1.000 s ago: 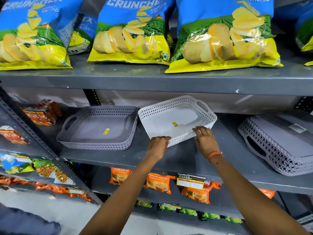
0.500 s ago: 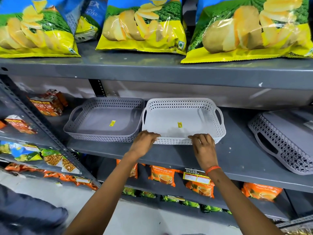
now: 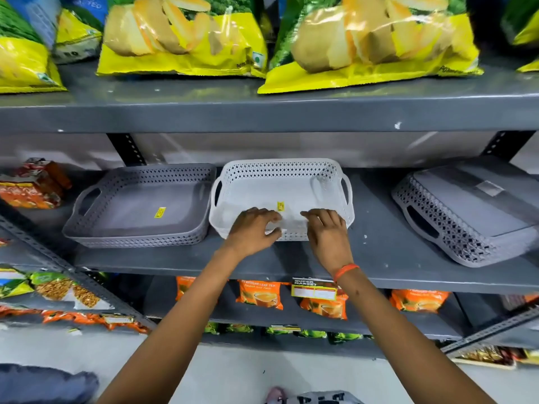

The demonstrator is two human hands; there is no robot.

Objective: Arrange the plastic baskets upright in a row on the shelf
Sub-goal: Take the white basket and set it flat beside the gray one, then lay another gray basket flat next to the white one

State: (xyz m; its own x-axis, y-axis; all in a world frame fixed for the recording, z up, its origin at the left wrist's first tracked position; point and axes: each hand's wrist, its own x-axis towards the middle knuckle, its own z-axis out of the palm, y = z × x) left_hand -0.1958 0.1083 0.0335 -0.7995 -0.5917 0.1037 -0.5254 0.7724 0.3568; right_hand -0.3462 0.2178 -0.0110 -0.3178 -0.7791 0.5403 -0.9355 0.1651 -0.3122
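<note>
Pushed farther back beside the grey basket [image 3: 140, 205], the white basket [image 3: 280, 185] sits upright, both hands [image 3: 253, 228] [image 3: 328, 233] gripping its near rim; next, flipping the overturned basket [image 3: 472, 217] on the right.

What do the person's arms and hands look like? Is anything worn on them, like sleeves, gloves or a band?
Both forearms are bare, with no sleeves in view. The left hand and right hand have no gloves, and no rings can be seen. The only thing worn is a thin orange band around the right wrist. The left wrist has nothing on it.
</note>
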